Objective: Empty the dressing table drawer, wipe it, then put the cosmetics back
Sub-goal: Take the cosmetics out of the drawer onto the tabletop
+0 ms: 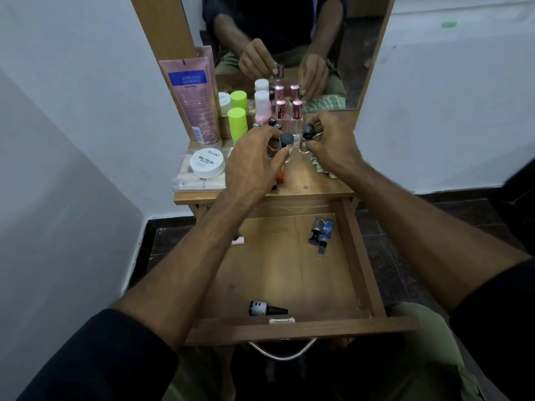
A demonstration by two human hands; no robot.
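1. The left hand (254,163) is above the table top (307,180). Its thumb and fingers pinch a small bottle with a dark round cap (286,140).
2. The right hand (333,140) is just beside it and pinches a second bottle with a dark cap (307,131). Both bottles are at the middle of the top, in front of the other cosmetics. I cannot tell if they already stand on the wood or are a little above it.
3. Behind the hands, near the mirror (289,39), many cosmetics stand together: two pink-capped bottles (289,111), a white-capped bottle (262,105), a green-capped one (236,120), and a pink tube (192,99) that leans at the left. A white jar (207,163) rests on a clear box at the left edge.
4. The drawer (289,273) is pulled out, below the hands. It is mostly empty, but not fully. Two small bottles (320,234) lie together near the back right, one dark bottle (265,308) lies near the front, and a small pale thing shows beside the left forearm.
5. My judgement: the emptying step is near its end. These last things must come out. The wiping and the putting back are not yet done, and I see no cloth for certain.
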